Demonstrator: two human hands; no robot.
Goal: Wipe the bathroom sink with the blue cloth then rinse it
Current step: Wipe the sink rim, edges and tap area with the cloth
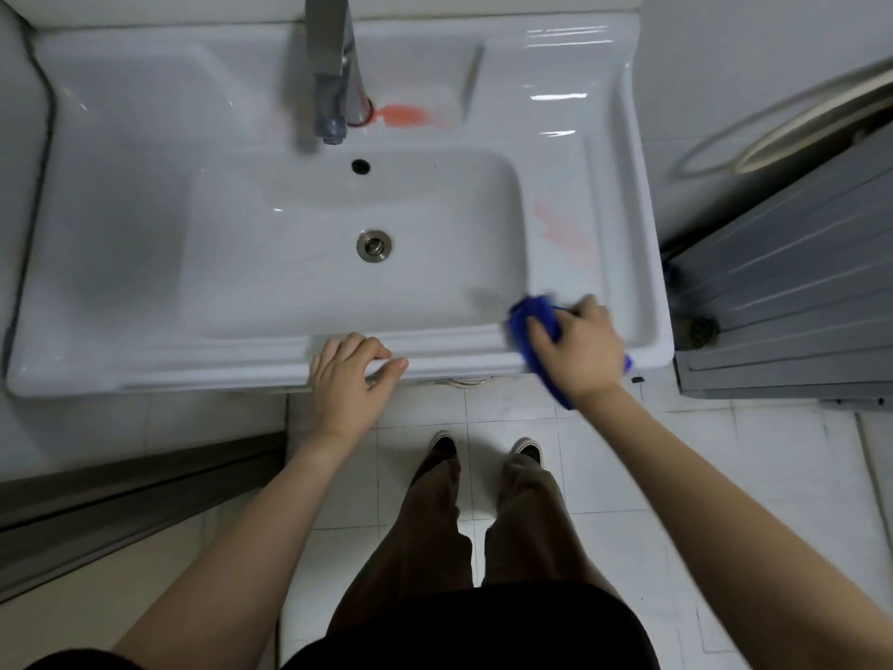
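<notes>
A white ceramic sink [121,263] fills the upper view, with a chrome faucet [333,74] at the back and a metal drain [373,244] in the basin. My right hand [582,345] is shut on the blue cloth [534,321], pressing it on the sink's front right corner. The fingers of my left hand [348,374] are curled over the front rim, holding it. A bright red-orange smear [403,115] lies beside the faucet base. A fainter pink smear [563,229] marks the right ledge. No water runs from the faucet.
A grey ribbed panel [792,282] with a pale hoop above it stands close to the right of the sink. A floor drain [696,331] sits below it. A grey door threshold [121,505] runs at lower left. My feet stand on white tiles [676,476].
</notes>
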